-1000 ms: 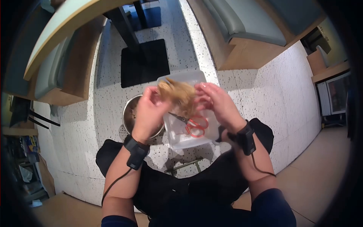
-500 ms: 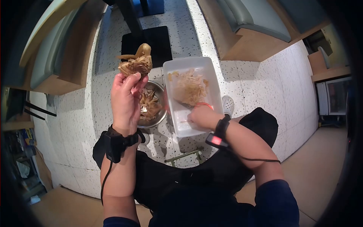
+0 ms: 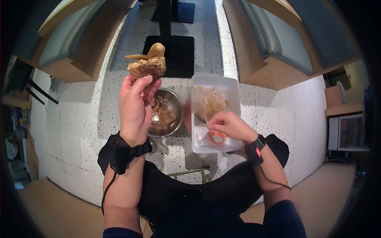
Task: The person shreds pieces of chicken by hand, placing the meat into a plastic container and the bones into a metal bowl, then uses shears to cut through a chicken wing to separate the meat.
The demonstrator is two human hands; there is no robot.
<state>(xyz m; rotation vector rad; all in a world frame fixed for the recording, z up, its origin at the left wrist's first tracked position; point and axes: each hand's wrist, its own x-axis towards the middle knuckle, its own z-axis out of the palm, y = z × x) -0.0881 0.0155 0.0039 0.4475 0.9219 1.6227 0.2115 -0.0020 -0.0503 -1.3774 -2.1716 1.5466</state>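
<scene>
My left hand point(image 3: 137, 97) is closed around the base of a brown, many-layered piece of food that looks like cooked tripe point(image 3: 147, 67), raised in front of me. A pale, bumpy flap sticks up from its top. My right hand point(image 3: 232, 126) is over the white plastic tub point(image 3: 195, 137), fingertips pinched at orange-handled scissors point(image 3: 217, 137). One handle loop shows below the fingers, and the dark blades point left; the exact grip is partly hidden. Thin pale-brown shreds point(image 3: 210, 99) lie in the tub's far part. Brown pieces point(image 3: 163, 113) fill part of a round steel bowl point(image 3: 180, 113).
The tub and bowl stand side by side on the speckled floor point(image 3: 254, 103). Grey bench seats point(image 3: 71, 37) flank both sides. A black table base point(image 3: 182, 59) stands ahead. A green metal frame point(image 3: 186, 174) shows between my legs.
The view has shifted, and the tub and bowl appear farther right. My right hand has risen from the tub's floor, and the orange handle now shows below it. My left hand keeps its hold.
</scene>
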